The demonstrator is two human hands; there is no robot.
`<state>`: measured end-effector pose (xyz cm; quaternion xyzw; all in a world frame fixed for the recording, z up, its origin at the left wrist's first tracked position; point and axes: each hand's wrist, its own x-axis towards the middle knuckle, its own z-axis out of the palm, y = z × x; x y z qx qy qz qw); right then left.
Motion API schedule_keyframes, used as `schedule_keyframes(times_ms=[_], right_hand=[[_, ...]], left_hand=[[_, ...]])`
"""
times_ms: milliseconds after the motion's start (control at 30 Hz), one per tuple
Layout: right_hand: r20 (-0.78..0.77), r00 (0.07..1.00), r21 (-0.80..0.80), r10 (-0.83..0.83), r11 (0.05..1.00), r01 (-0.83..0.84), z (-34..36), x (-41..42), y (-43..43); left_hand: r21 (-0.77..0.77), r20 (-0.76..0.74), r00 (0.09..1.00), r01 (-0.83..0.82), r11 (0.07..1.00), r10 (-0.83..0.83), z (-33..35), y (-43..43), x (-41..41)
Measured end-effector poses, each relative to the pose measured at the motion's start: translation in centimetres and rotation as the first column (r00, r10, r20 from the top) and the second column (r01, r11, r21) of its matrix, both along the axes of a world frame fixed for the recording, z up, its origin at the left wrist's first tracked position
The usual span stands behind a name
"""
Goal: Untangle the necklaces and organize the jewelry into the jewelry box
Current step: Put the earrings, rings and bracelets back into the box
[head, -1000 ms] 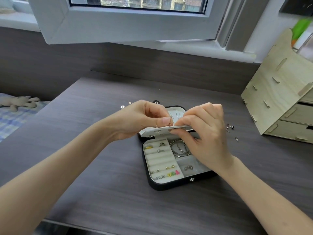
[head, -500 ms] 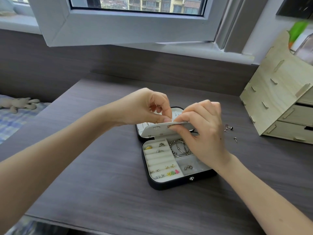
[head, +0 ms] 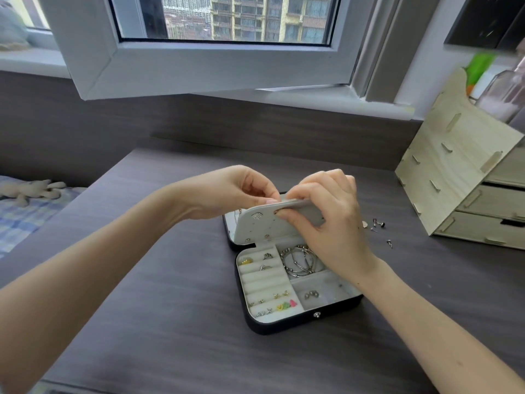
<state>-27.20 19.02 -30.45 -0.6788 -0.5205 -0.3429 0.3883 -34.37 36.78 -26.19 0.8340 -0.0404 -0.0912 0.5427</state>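
Dark wood-grain worktop [head: 159, 322] sits beneath white-framed window sash [head: 199, 69], which hangs open into room at a tilt. Pale apartment towers [head: 250, 18] visible through glass. Light wooden drawer organiser [head: 454, 172] stands at worktop's far right; blurred green object [head: 478, 66] and clear bottle [head: 502, 92] show above its top. Far left, bed [head: 20, 220] with blue checked sheet; pale plush toy [head: 34, 189] lies on it.

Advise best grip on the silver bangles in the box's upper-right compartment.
Pinch the bangles on their left arc, from straight above. They lie flat, overlapping, in the jewelry box, compartment walls close around, so sideways entry looks blocked; the right hand, gripping the earring panel, overhangs their right part.
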Motion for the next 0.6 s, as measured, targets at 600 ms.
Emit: schedule_keyframes(times_ms=[600], right_hand=[[0.311,0.932,0.096,-0.186,0.982,0.163,-0.7,-1.3,0.5]], left_hand=[[0.607,0.095,0.985,0.060,0.793,-0.146,3.8,-0.6,1.0]])
